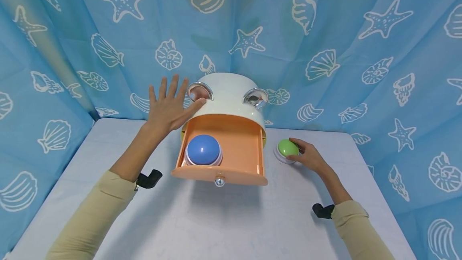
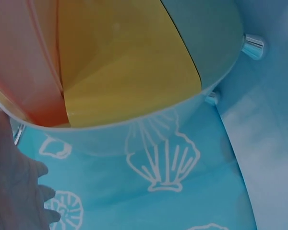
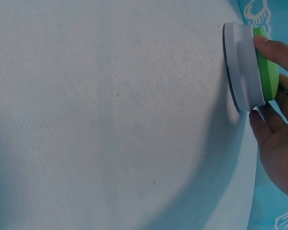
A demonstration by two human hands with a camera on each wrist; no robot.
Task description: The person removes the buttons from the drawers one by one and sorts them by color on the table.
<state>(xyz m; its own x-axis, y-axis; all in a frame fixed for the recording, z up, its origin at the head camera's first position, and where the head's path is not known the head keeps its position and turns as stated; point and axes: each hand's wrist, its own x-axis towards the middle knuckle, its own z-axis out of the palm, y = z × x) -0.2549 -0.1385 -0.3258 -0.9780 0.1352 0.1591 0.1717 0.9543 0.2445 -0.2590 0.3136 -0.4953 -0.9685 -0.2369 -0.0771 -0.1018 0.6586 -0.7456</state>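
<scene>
My left hand [image 1: 167,111] has its fingers spread and straight, its thumb by the left chrome ring of a white rounded drawer box [image 1: 228,91]. Whether that thumb touches the box I cannot tell. The orange drawer [image 1: 242,143] is pulled out, and a blue domed push button [image 1: 203,149] on a white base sits in its left part. To the right of the box, my right hand [image 1: 312,156] grips a green-topped push button [image 1: 287,147]. In the right wrist view its fingers and thumb bracket that button [image 3: 268,72], whose base stands on the table.
A white cloth-covered table [image 1: 223,228] carries everything. Blue curtains [image 1: 274,43] with shell and starfish prints surround it at the back and sides. The drawer's clear round knob [image 1: 219,181] juts toward me. A second chrome ring [image 1: 256,97] stands on the box's right.
</scene>
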